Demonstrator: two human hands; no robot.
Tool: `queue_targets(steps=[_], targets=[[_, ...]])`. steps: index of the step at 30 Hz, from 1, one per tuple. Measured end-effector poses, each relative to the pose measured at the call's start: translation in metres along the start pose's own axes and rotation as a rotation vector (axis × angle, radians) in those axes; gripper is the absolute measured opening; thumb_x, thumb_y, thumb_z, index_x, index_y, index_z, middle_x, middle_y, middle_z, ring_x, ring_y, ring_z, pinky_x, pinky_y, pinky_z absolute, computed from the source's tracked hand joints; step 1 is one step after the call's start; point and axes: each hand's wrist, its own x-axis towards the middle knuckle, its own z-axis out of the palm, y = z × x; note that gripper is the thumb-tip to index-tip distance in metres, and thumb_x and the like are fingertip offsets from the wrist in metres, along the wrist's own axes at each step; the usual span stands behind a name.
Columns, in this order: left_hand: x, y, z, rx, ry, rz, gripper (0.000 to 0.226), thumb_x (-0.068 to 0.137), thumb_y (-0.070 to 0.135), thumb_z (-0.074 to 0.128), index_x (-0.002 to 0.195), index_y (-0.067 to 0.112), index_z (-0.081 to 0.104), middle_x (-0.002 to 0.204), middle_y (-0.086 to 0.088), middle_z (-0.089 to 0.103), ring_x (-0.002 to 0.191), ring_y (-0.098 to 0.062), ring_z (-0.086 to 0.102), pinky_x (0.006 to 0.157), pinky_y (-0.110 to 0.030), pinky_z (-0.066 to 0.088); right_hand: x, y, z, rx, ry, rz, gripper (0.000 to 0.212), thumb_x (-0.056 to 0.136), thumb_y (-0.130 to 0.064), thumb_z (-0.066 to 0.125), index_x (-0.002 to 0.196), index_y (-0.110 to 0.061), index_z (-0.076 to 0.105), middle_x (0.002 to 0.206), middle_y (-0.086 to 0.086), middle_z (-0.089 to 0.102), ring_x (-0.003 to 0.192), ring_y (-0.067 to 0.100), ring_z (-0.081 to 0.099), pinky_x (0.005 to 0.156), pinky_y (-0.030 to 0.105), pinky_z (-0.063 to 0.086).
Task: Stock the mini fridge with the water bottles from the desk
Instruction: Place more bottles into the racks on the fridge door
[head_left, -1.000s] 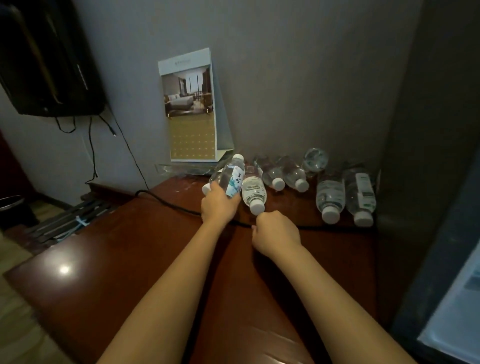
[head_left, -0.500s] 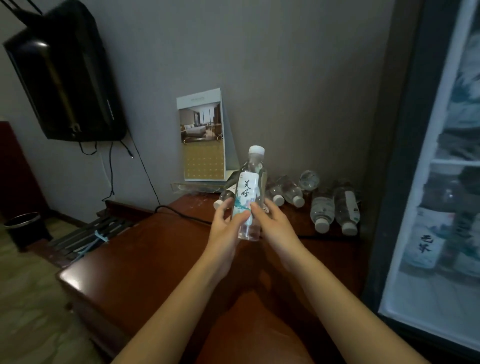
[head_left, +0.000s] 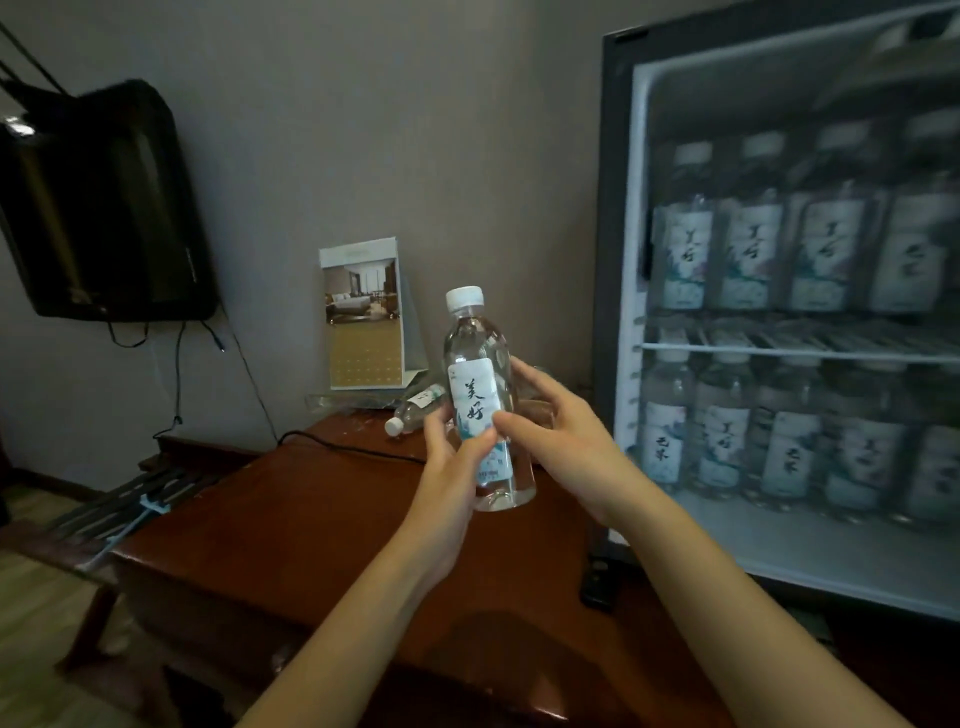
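My left hand (head_left: 451, 467) is wrapped around the lower half of a clear water bottle (head_left: 480, 395), thumb pressed across the front of its label, holding it upright above the desk (head_left: 291, 519). My right hand (head_left: 561, 441) sits on the bottle's other side with fingers spread and only loosely curled; its thumb tip touches the label edge, and I cannot tell whether the other fingers touch the bottle. The white label carries two large brush-style Chinese characters, 美好, over a pale teal picture; the smaller print below is too fine to read. The cap is white. Behind it, another bottle (head_left: 415, 410) lies on its side at the desk's back edge, beside a standing calendar card (head_left: 366, 317). To the right the mini fridge (head_left: 618, 260) shows two shelves of upright bottles with similar labels, blurred.
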Motion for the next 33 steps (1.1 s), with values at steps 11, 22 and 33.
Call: queue_targets(steps=[11,22,33], targets=[[-0.061,-0.007,0.148,0.036,-0.442,0.083,0.033,0.09,0.031,0.048,0.112,0.05,0.032,0.123,0.006,0.053,0.109,-0.013,0.06,0.083,-0.038,0.055,-0.141,-0.051,-0.111,-0.214,0.305,-0.059,0.087,0.084,-0.009,0.066,0.145,-0.045,0.015,0.106,-0.003,0.066,0.097,0.009,0.067,0.082,0.025,0.055],[-0.129,-0.024,0.308,-0.11,-0.96,0.25,0.05,0.09,0.036,0.054,0.13,0.036,0.024,0.133,0.0,0.046,0.122,-0.003,0.049,0.095,-0.023,0.046,-0.298,-0.11,-0.204,-0.395,0.701,-0.133,0.089,0.071,-0.011,0.073,0.142,-0.04,0.027,0.103,0.009,0.068,0.094,0.02,0.069,0.082,0.035,0.057],[-0.165,-0.046,0.368,0.036,-1.05,0.367,0.048,0.087,0.036,0.06,0.125,0.032,0.031,0.131,0.014,0.045,0.125,0.006,0.042,0.098,-0.01,0.037,-0.372,-0.099,-0.251,-0.437,0.764,-0.029,0.055,0.071,0.004,0.072,0.114,-0.018,0.047,0.1,0.002,0.066,0.098,0.019,0.066,0.082,0.03,0.054]])
